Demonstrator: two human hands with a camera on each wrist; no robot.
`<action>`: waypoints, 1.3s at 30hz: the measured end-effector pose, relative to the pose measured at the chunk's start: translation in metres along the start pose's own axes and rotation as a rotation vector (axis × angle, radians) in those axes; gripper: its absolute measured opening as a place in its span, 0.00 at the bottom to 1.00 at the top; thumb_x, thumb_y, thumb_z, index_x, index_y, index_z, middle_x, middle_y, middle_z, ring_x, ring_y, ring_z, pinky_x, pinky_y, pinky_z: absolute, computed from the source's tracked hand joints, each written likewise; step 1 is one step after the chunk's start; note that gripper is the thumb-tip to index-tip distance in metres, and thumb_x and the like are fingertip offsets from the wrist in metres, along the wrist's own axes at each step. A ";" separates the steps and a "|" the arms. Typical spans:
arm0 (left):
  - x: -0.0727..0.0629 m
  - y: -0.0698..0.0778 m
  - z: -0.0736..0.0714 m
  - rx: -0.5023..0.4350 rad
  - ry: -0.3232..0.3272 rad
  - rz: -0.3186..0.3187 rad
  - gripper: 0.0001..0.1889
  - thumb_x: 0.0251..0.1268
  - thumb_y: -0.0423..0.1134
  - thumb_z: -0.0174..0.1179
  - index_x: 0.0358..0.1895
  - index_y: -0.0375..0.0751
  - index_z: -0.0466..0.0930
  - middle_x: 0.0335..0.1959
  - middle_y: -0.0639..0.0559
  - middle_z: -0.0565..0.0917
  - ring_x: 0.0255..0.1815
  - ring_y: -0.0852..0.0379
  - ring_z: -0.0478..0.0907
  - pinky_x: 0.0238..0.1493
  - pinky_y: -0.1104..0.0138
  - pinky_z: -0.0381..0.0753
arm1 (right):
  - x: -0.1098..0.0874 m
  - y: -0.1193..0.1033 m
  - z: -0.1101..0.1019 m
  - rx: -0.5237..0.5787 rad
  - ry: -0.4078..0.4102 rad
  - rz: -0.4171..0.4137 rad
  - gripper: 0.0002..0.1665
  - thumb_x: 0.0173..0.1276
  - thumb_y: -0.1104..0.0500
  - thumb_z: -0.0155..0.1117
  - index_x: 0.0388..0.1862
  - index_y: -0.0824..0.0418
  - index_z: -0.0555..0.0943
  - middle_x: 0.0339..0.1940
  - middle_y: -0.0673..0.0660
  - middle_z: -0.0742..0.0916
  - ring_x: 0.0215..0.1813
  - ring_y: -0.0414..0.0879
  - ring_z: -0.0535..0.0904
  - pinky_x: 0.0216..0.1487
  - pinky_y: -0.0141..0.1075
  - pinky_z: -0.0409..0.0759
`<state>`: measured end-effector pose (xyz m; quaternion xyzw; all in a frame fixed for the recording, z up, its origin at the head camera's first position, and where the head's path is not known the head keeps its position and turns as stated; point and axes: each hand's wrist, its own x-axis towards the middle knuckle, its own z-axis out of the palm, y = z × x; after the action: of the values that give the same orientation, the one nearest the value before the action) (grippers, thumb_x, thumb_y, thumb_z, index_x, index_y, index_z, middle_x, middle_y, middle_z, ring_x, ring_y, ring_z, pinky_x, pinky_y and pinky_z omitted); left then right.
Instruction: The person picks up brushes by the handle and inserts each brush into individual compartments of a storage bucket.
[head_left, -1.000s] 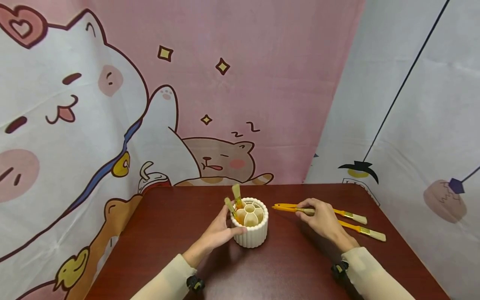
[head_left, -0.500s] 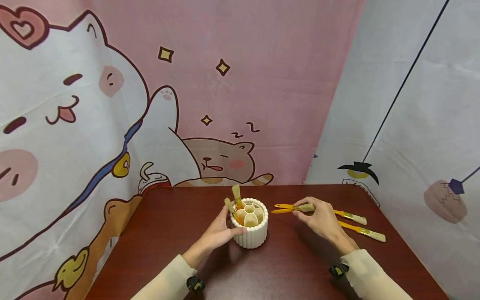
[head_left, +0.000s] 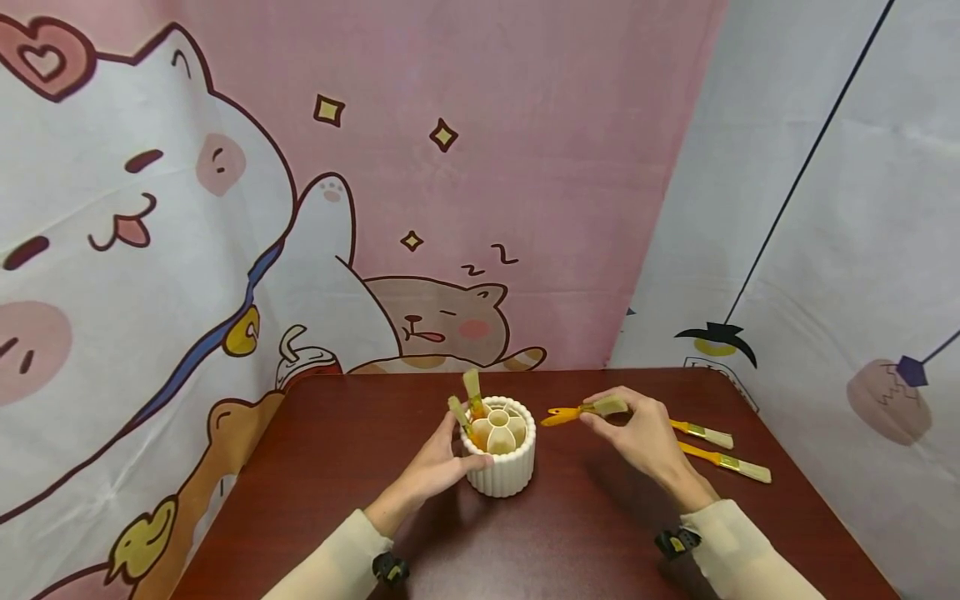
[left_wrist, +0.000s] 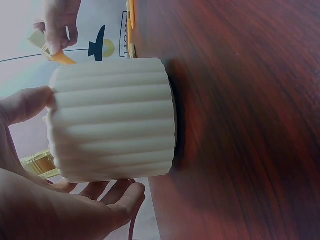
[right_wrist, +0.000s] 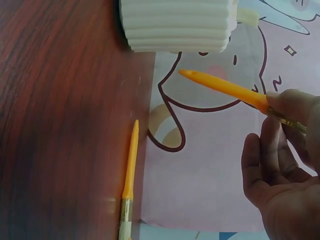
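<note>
My left hand (head_left: 431, 467) grips a ribbed white brush holder (head_left: 501, 477), thumb at its front rim and fingers round the far left side. The holder stands upright on the table, its inside divided into several compartments. Two paintbrushes with pale bristles (head_left: 472, 383) lean in its left compartments, bristles up. My right hand (head_left: 643, 433) pinches a third paintbrush (right_wrist: 225, 89) near its metal band, between thumb and fingers. Its yellow-orange handle points left toward the holder, slanting slightly down; its bristles (head_left: 609, 405) tilt up in front of the fingers.
Two more yellow-handled paintbrushes lie to the right on the dark red table (head_left: 337, 467): a rear one (head_left: 708, 434) and a front one (head_left: 738, 467). My right hand partly covers the rear brush. A cartoon-print cloth (head_left: 570, 208) hangs behind the table and along its right side.
The right hand has raised the pinched paintbrush a little, its bristles tipping upward and its handle end swinging down. My left hand and the holder have stayed put.
</note>
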<state>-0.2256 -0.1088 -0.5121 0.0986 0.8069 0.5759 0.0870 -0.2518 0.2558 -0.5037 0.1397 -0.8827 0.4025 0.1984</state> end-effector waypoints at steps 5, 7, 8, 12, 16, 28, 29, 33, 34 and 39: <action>-0.001 0.000 0.000 -0.005 -0.006 0.003 0.54 0.70 0.43 0.82 0.93 0.44 0.59 0.87 0.33 0.74 0.85 0.30 0.78 0.84 0.33 0.78 | 0.000 -0.007 -0.002 0.041 0.008 -0.008 0.14 0.73 0.50 0.90 0.53 0.45 0.96 0.47 0.44 0.98 0.44 0.37 0.89 0.47 0.32 0.89; -0.001 0.001 0.000 -0.005 -0.007 0.004 0.54 0.70 0.43 0.82 0.93 0.44 0.59 0.87 0.33 0.74 0.85 0.30 0.78 0.84 0.33 0.78 | 0.000 -0.010 -0.003 0.052 0.004 -0.002 0.14 0.72 0.51 0.90 0.53 0.45 0.96 0.46 0.45 0.97 0.42 0.39 0.89 0.45 0.32 0.90; -0.001 0.001 0.000 -0.006 -0.008 0.004 0.54 0.70 0.43 0.82 0.93 0.44 0.58 0.87 0.33 0.74 0.85 0.30 0.78 0.84 0.33 0.78 | 0.000 -0.012 -0.003 0.055 0.003 0.000 0.14 0.72 0.51 0.90 0.53 0.46 0.95 0.46 0.46 0.97 0.41 0.40 0.88 0.44 0.31 0.89; -0.001 0.001 0.000 -0.010 -0.009 0.001 0.55 0.70 0.43 0.82 0.94 0.44 0.58 0.88 0.34 0.73 0.85 0.30 0.78 0.84 0.33 0.77 | 0.000 -0.019 -0.005 0.052 0.012 0.002 0.14 0.71 0.51 0.91 0.51 0.47 0.95 0.43 0.47 0.95 0.40 0.42 0.89 0.42 0.30 0.90; -0.001 0.002 0.000 -0.014 -0.009 -0.003 0.56 0.69 0.43 0.83 0.94 0.45 0.57 0.88 0.34 0.73 0.85 0.30 0.77 0.84 0.32 0.77 | 0.000 -0.024 -0.007 0.064 0.026 -0.008 0.14 0.70 0.53 0.91 0.49 0.48 0.94 0.42 0.47 0.95 0.40 0.42 0.90 0.43 0.32 0.92; -0.001 0.002 0.000 -0.015 -0.009 -0.002 0.56 0.70 0.43 0.82 0.95 0.46 0.57 0.88 0.34 0.74 0.86 0.31 0.77 0.85 0.32 0.76 | 0.000 -0.041 -0.011 0.097 0.060 -0.072 0.12 0.70 0.55 0.91 0.47 0.48 0.94 0.42 0.47 0.96 0.42 0.34 0.91 0.47 0.26 0.92; -0.001 0.002 0.000 -0.014 -0.010 -0.003 0.56 0.70 0.43 0.82 0.95 0.46 0.57 0.88 0.34 0.74 0.86 0.31 0.77 0.85 0.32 0.76 | 0.000 -0.042 -0.011 0.096 0.062 -0.072 0.12 0.70 0.55 0.91 0.47 0.48 0.94 0.42 0.47 0.96 0.43 0.34 0.91 0.47 0.25 0.91; -0.001 0.003 0.000 -0.013 -0.010 -0.006 0.55 0.70 0.43 0.82 0.94 0.46 0.58 0.87 0.34 0.74 0.85 0.31 0.77 0.85 0.31 0.75 | 0.000 -0.049 -0.013 0.101 0.070 -0.080 0.12 0.70 0.55 0.91 0.47 0.48 0.94 0.41 0.48 0.97 0.43 0.34 0.91 0.47 0.24 0.90; -0.001 0.003 0.000 -0.014 -0.010 -0.005 0.55 0.70 0.43 0.82 0.94 0.45 0.58 0.87 0.33 0.74 0.85 0.31 0.77 0.85 0.31 0.75 | 0.000 -0.050 -0.013 0.103 0.071 -0.083 0.12 0.70 0.55 0.91 0.47 0.48 0.94 0.41 0.48 0.97 0.43 0.34 0.92 0.47 0.24 0.91; 0.000 0.002 0.000 -0.013 -0.010 -0.001 0.55 0.70 0.43 0.83 0.94 0.45 0.58 0.87 0.33 0.75 0.84 0.30 0.78 0.84 0.30 0.76 | 0.001 -0.057 -0.014 0.128 0.081 -0.092 0.12 0.70 0.55 0.91 0.47 0.48 0.95 0.39 0.47 0.97 0.42 0.34 0.92 0.48 0.24 0.90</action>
<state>-0.2252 -0.1080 -0.5102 0.1004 0.8027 0.5806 0.0921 -0.2262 0.2297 -0.4575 0.1763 -0.8390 0.4539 0.2429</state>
